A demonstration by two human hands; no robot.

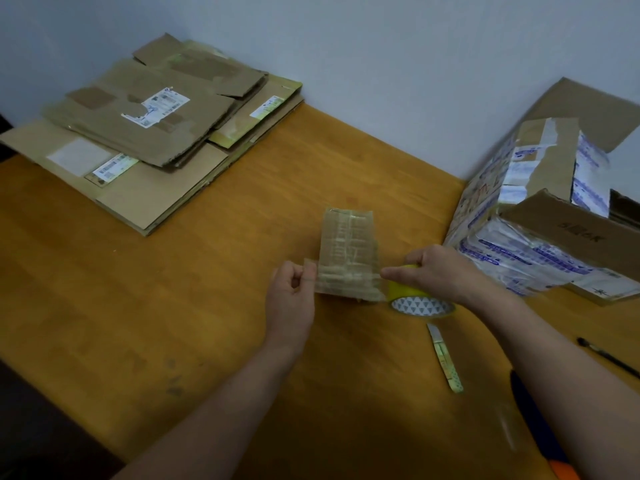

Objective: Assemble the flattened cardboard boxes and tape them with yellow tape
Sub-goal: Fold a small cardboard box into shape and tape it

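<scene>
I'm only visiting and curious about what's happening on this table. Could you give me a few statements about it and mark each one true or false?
1. The right hand holds the yellow tape roll. True.
2. The left hand lies flat on the table. False: it pinches the end of the tape strip pulled off the roll.
3. The flattened cardboard stack sits at the far left of the table. True.
4. One hand grips the knife. False: it lies untouched on the table, near the roll.
5. The box on the right is closed. False: its top flaps stand open.
</scene>
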